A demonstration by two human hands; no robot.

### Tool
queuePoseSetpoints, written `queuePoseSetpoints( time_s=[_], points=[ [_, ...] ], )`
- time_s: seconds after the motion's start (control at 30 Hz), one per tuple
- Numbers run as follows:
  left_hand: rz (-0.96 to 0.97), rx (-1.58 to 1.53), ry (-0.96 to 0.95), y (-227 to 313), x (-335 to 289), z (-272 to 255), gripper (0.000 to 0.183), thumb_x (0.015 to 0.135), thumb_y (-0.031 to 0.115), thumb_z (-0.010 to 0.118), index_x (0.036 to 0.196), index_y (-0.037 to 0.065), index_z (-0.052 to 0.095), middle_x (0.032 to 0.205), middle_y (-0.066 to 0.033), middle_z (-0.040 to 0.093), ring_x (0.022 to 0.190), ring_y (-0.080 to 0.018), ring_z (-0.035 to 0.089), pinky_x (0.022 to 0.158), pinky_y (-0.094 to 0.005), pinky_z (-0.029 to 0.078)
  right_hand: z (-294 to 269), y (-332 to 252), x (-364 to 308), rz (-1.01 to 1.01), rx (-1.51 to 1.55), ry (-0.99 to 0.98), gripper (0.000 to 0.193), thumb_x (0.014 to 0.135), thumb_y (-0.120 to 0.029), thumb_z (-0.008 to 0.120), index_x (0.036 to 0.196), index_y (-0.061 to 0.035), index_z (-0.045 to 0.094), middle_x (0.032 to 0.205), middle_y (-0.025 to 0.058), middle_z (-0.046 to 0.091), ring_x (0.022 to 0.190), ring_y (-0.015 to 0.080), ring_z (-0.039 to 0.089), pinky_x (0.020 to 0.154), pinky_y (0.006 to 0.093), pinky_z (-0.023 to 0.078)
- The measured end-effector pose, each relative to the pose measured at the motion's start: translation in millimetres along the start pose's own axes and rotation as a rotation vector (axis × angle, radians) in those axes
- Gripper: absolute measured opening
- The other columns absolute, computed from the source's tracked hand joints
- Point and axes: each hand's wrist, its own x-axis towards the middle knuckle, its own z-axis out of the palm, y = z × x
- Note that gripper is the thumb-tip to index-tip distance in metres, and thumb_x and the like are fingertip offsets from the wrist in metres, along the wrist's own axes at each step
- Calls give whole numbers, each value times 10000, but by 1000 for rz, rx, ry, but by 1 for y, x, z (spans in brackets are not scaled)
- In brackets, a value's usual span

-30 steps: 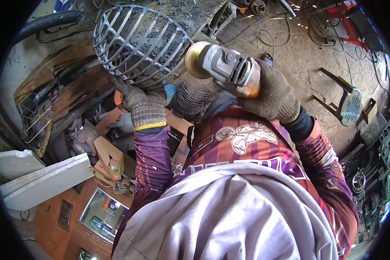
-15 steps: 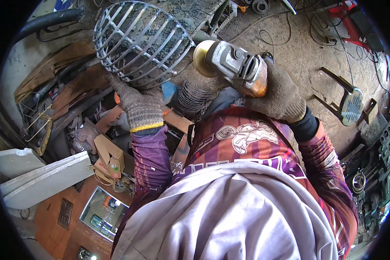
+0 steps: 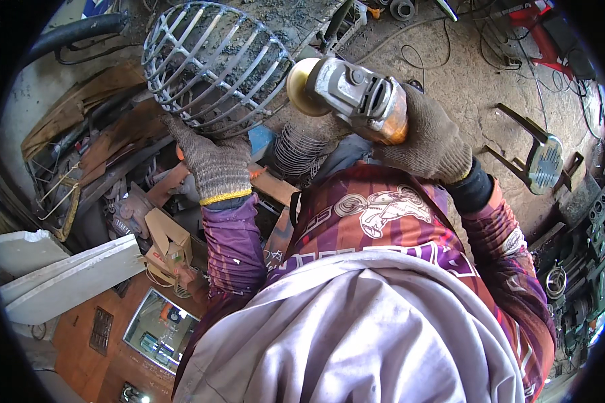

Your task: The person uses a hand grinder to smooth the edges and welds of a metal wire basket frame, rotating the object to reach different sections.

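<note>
A rounded cage of welded metal bars [image 3: 216, 79] rests tilted at the upper left. My left hand [image 3: 216, 160], in a brown knit glove with a yellow cuff, is closed on the cage's near rim; its fingertips are partly hidden there. In my right hand [image 3: 429, 138], gloved as well, is an angle grinder [image 3: 356, 91] with a grey head and orange body. Its pale yellowish disc [image 3: 304, 87] is beside the cage's right end; whether they touch I cannot tell.
A stack of wire rings [image 3: 297, 153] sits below the grinder. To the right a metal stand [image 3: 546, 164] lies on the concrete floor near cables and a red-and-black machine [image 3: 541, 40]. Left are scrap metal, a cardboard box [image 3: 168, 238] and white boards [image 3: 74, 269].
My right hand has brought the grinder slightly left, closer to the cage's right end. The cage has shifted a little left, with my left hand still on its rim.
</note>
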Motion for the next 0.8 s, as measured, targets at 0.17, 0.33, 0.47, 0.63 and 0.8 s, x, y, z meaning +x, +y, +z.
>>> queuePoseSetpoints(
  time_s=[0.17,0.33,0.47,0.63,0.8],
  points=[
    [-16,34,37,0,-2,0,666,891,669,569,1299,145,615,1351,-110,607,1226,-339,583,1003,-581,492,4,1,0,20,32,-34,800,654,-340,872,1315,-35,538,1126,204,672,1059,391,649,918,425,517],
    [27,33,26,-3,1,-2,666,900,665,556,1314,146,604,1358,-121,600,1232,-362,576,1014,-595,484,3,2,3,-12,18,9,785,662,-336,870,1310,-36,545,1106,203,681,1031,383,665,904,422,528],
    [31,24,7,-3,-1,1,647,918,651,538,1328,154,597,1369,-121,594,1235,-375,577,1024,-615,472,0,-5,1,-4,15,-16,780,661,-328,870,1307,-35,545,1111,202,680,1029,378,668,909,417,528],
    [-9,3,-8,-2,-1,-2,610,907,631,578,1292,160,620,1325,-89,624,1184,-324,612,990,-558,513,1,0,2,-8,87,8,779,665,-319,869,1309,-27,542,1132,203,676,1047,376,663,920,415,525],
    [16,43,48,-2,3,-2,615,928,649,518,1305,173,620,1339,-111,620,1204,-350,603,976,-601,508,-5,-1,-4,27,35,-51,792,672,-319,869,1326,-26,534,1172,209,662,1085,381,645,942,421,511]
  ],
)
